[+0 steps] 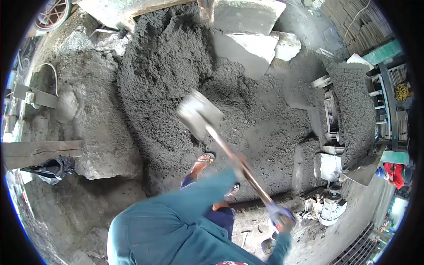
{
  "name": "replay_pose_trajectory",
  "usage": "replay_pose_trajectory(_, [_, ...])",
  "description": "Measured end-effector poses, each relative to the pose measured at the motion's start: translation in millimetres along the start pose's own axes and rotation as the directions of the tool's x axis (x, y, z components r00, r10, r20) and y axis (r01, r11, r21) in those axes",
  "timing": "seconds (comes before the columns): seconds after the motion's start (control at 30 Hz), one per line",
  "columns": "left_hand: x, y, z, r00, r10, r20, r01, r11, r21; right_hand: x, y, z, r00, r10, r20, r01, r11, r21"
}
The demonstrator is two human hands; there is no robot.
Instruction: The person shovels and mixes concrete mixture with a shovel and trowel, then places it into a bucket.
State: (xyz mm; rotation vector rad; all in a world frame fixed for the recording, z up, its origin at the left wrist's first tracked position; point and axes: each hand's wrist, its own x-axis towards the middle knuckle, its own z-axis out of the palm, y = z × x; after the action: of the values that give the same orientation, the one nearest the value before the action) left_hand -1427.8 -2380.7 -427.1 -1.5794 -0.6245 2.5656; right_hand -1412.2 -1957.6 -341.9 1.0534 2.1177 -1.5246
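Observation:
A shovel slants across the middle of the head view, its flat metal blade (194, 115) tilted over the grey mix and blurred by motion. My left hand (239, 160) is closed around the shaft partway up. At the handle's far end, by a bluish-purple grip, my right hand (286, 222) is wrapped round it. The blade looks bare. Beneath and beyond it spreads a large heap of damp grey mix (165, 57). Both arms wear teal sleeves, and my sandalled foot (206, 160) stands at the heap's near edge.
A machine trough or belt loaded with grey mix (355, 110) stands at the right, with an electric motor (332, 211) below it. Pale slabs (247, 20) bound the heap at the back. A rough concrete block (99, 119) and a wooden beam (42, 153) lie left.

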Motion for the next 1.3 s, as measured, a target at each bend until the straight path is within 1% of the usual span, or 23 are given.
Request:
replay_pose_trajectory(0.07, [-28,202,-19,0.885,0.464,0.030,-0.460,0.864,0.207,-18,47,183,0.975,-0.035,0.218,0.029,0.999,0.031])
replay_pose_trajectory(0.13, [-62,336,-30,0.750,0.662,0.000,-0.627,0.710,0.321,-61,75,305,0.946,-0.091,0.311,0.066,0.994,0.091])
replay_pose_trajectory(0.17, [-105,309,-2,0.803,0.572,-0.165,-0.505,0.801,0.320,-76,77,325,0.935,-0.115,0.335,0.076,0.989,0.127])
replay_pose_trajectory(0.23, [-137,277,-1,0.790,0.510,-0.341,-0.414,0.853,0.317,-126,51,293,0.914,0.044,0.404,-0.091,0.991,0.098])
replay_pose_trajectory(0.27, [-131,275,-18,0.793,0.535,-0.290,-0.419,0.826,0.376,-129,60,282,0.908,0.095,0.409,-0.150,0.983,0.103])
replay_pose_trajectory(0.37, [-115,259,-66,0.699,0.575,-0.425,-0.354,0.794,0.494,-153,73,239,0.889,0.216,0.404,-0.272,0.959,0.085])
replay_pose_trajectory(0.4, [-68,286,-124,0.776,0.521,-0.356,-0.350,0.825,0.444,-166,75,219,0.892,0.232,0.388,-0.276,0.959,0.063])
replay_pose_trajectory(0.47, [-98,234,-132,0.718,0.577,-0.389,-0.332,0.775,0.537,-176,118,183,0.951,0.187,0.248,-0.206,0.977,0.054])
replay_pose_trajectory(0.53, [-99,200,-156,0.607,0.648,-0.461,-0.299,0.723,0.622,-174,182,123,0.932,0.039,0.361,-0.032,0.999,-0.024])
replay_pose_trajectory(0.57, [-95,185,-166,0.556,0.682,-0.474,-0.271,0.689,0.673,-202,150,111,0.940,0.232,0.249,-0.228,0.973,-0.043])
replay_pose_trajectory(0.6, [-117,164,-163,0.746,0.503,-0.436,-0.174,0.779,0.602,-239,98,105,0.902,0.413,0.125,-0.415,0.910,-0.015])
replay_pose_trajectory(0.63, [-113,148,-173,0.716,0.572,-0.400,-0.237,0.738,0.632,-242,112,87,0.904,0.419,0.079,-0.424,0.904,0.055])
replay_pose_trajectory(0.67, [-107,139,-184,0.808,0.440,-0.391,-0.163,0.806,0.570,-244,132,68,0.916,0.399,0.040,-0.401,0.907,0.129])
replay_pose_trajectory(0.7, [-109,122,-183,0.827,0.381,-0.415,-0.107,0.829,0.549,-250,147,50,0.920,0.392,-0.004,-0.384,0.903,0.193])
replay_pose_trajectory(0.77, [-113,87,-170,0.803,0.381,-0.459,-0.093,0.840,0.534,-263,175,24,0.915,0.393,-0.090,-0.349,0.884,0.311])
replay_pose_trajectory(0.83, [-108,69,-166,0.805,0.334,-0.490,0.059,0.778,0.626,-280,193,8,0.902,0.399,-0.162,-0.305,0.858,0.414])
replay_pose_trajectory(0.93, [-36,103,-207,0.900,0.229,-0.372,0.086,0.742,0.665,-310,219,3,0.886,0.392,-0.248,-0.206,0.812,0.546])
replay_pose_trajectory(1.03, [-54,43,-136,0.984,0.115,-0.135,0.080,0.389,0.918,-333,236,23,0.883,0.354,-0.308,-0.082,0.762,0.642])
replay_pose_trajectory(1.07, [-59,12,-103,0.950,0.188,-0.248,0.156,0.401,0.903,-338,237,34,0.890,0.324,-0.320,-0.028,0.741,0.671])
replay_pose_trajectory(1.13, [-102,-69,-24,0.968,0.219,-0.124,0.054,0.300,0.953,-342,231,53,0.909,0.247,-0.336,0.081,0.687,0.722])
replay_pose_trajectory(1.2, [-121,-132,41,0.994,-0.082,0.074,-0.053,0.236,0.970,-324,214,60,0.949,0.141,-0.283,0.160,0.558,0.814])
replay_pose_trajectory(1.27, [-151,-206,110,0.945,-0.271,0.186,-0.127,0.219,0.967,-335,108,56,0.828,-0.043,-0.559,0.526,0.406,0.747])
replay_pose_trajectory(1.3, [-166,-242,143,0.918,-0.344,0.197,-0.130,0.209,0.969,-334,70,50,0.768,-0.064,-0.637,0.600,0.421,0.681])
